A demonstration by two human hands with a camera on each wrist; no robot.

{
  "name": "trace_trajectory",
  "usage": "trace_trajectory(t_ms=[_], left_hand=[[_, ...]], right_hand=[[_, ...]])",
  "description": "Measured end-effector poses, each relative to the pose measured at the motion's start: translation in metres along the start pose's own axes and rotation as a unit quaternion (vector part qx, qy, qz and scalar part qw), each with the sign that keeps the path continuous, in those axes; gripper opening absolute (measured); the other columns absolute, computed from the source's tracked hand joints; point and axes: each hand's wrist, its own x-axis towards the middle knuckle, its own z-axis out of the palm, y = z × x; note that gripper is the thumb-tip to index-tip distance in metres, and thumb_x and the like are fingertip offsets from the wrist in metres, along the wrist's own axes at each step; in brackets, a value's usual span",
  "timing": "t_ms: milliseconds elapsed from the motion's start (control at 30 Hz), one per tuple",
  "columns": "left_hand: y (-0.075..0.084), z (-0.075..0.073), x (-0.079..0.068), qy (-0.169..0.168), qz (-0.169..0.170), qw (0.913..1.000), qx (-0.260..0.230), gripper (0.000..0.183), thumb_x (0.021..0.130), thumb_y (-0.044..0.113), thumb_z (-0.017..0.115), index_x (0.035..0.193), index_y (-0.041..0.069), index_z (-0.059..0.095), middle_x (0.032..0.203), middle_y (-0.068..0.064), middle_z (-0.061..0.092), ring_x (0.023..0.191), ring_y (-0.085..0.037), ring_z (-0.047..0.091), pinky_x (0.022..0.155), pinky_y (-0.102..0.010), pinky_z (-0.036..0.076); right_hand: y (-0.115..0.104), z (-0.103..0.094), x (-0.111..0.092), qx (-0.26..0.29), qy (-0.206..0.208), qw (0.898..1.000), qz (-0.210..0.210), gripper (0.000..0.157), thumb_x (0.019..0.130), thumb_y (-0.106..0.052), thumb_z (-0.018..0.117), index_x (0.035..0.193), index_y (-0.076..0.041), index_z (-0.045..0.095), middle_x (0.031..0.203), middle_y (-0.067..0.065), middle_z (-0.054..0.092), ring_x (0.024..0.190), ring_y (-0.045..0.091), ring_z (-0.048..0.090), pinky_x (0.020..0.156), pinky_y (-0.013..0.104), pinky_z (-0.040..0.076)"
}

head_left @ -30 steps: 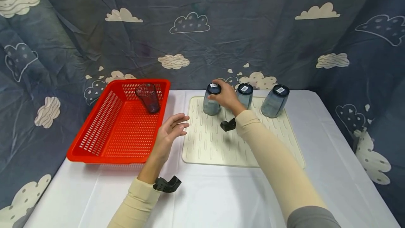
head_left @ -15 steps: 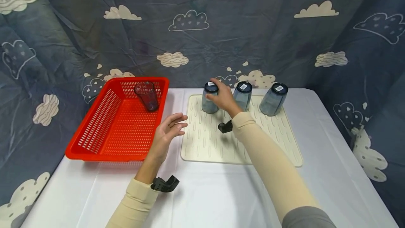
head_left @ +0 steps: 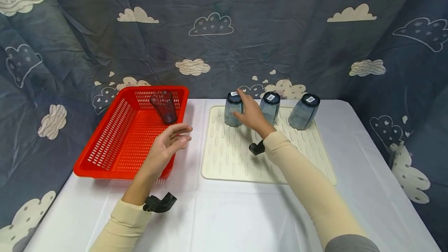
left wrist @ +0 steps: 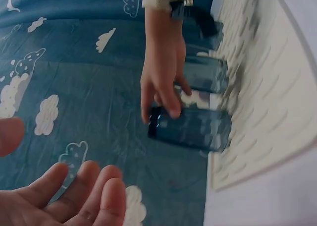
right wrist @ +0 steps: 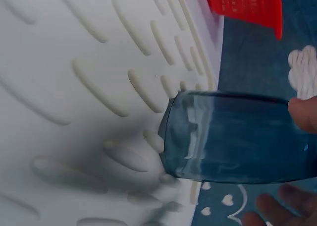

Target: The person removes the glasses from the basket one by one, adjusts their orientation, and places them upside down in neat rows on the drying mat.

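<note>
A blue-tinted drinking glass [head_left: 232, 112] stands upside down at the back left of the cream drying mat [head_left: 231, 162]. Beside it is my right hand [head_left: 254, 116], fingers spread and fairly straight. In the right wrist view the thumb overlaps the base end of the glass [right wrist: 237, 137], while the other fingertips sit apart from its side. My left hand [head_left: 168, 145] hovers by the red basket's right edge, loosely bent and holding nothing. Two more upturned glasses, a middle glass [head_left: 270, 106] and a right glass [head_left: 304, 112], stand along the mat's back.
At the left is a red perforated basket [head_left: 94, 139] with one purplish glass [head_left: 165, 108] leaning in its back right corner. A white cloth [head_left: 224, 217] covers the table. Behind hangs a dark curtain [head_left: 287, 42] with cloud prints.
My left hand has drawn back left, toward the basket. My right hand's fingers have loosened from the left glass and shifted slightly right; the glass stays where it was.
</note>
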Motion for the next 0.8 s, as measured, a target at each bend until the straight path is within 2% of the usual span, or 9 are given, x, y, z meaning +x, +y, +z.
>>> trace_trajectory(t_ms=[167, 300, 400, 600, 700, 800], left_hand=[[0.014, -0.02, 0.002, -0.015, -0.028, 0.997, 0.071, 0.044, 0.1, 0.019, 0.056, 0.141, 0.006, 0.047, 0.141, -0.014, 0.054, 0.122, -0.027, 0.057, 0.094, -0.017, 0.05], [0.024, -0.037, 0.009, -0.003, -0.055, 0.9921, 0.113, 0.046, 0.101, 0.024, 0.056, 0.143, 0.008, 0.046, 0.143, -0.013, 0.053, 0.126, -0.029, 0.054, 0.091, -0.013, 0.049], [0.033, -0.049, 0.014, 0.009, -0.065, 0.9891, 0.132, 0.046, 0.102, 0.025, 0.054, 0.143, 0.007, 0.046, 0.143, -0.014, 0.052, 0.123, -0.027, 0.055, 0.089, -0.012, 0.049], [0.044, -0.063, 0.02, 0.029, -0.086, 0.9838, 0.155, 0.048, 0.103, 0.031, 0.052, 0.145, 0.01, 0.044, 0.144, -0.012, 0.051, 0.114, -0.015, 0.057, 0.095, -0.021, 0.049], [0.044, -0.068, 0.023, 0.042, -0.098, 0.9805, 0.165, 0.051, 0.103, 0.034, 0.051, 0.147, 0.011, 0.043, 0.146, -0.011, 0.05, 0.117, -0.019, 0.056, 0.098, -0.028, 0.048], [0.042, -0.07, 0.026, 0.055, -0.105, 0.978, 0.172, 0.052, 0.103, 0.036, 0.05, 0.148, 0.012, 0.042, 0.148, -0.011, 0.047, 0.123, -0.026, 0.055, 0.102, -0.034, 0.047]], right_hand=[[-0.004, -0.007, -0.023, -0.012, 0.04, 0.998, -0.036, 0.082, 0.091, -0.02, 0.068, 0.158, -0.012, 0.022, 0.158, 0.022, 0.029, 0.143, 0.045, 0.032, 0.115, 0.062, 0.029], [-0.009, -0.014, -0.049, -0.02, 0.071, 0.994, -0.078, 0.076, 0.09, -0.017, 0.071, 0.154, -0.008, 0.032, 0.156, 0.021, 0.033, 0.142, 0.042, 0.034, 0.116, 0.06, 0.029], [-0.011, -0.022, -0.072, -0.03, 0.063, 0.993, -0.096, 0.07, 0.089, -0.018, 0.072, 0.15, -0.007, 0.038, 0.154, 0.02, 0.037, 0.143, 0.04, 0.034, 0.116, 0.06, 0.029], [-0.006, -0.037, -0.111, -0.042, 0.035, 0.994, -0.093, 0.064, 0.088, -0.019, 0.073, 0.145, -0.006, 0.045, 0.152, 0.02, 0.041, 0.141, 0.039, 0.037, 0.114, 0.06, 0.032], [0.0, -0.04, -0.123, -0.037, 0.034, 0.995, -0.084, 0.062, 0.088, -0.017, 0.072, 0.143, -0.007, 0.046, 0.151, 0.019, 0.042, 0.14, 0.039, 0.039, 0.112, 0.061, 0.034], [0.007, -0.042, -0.137, -0.014, 0.032, 0.997, -0.07, 0.059, 0.089, -0.015, 0.07, 0.143, -0.006, 0.047, 0.151, 0.02, 0.043, 0.139, 0.039, 0.04, 0.106, 0.06, 0.041]])
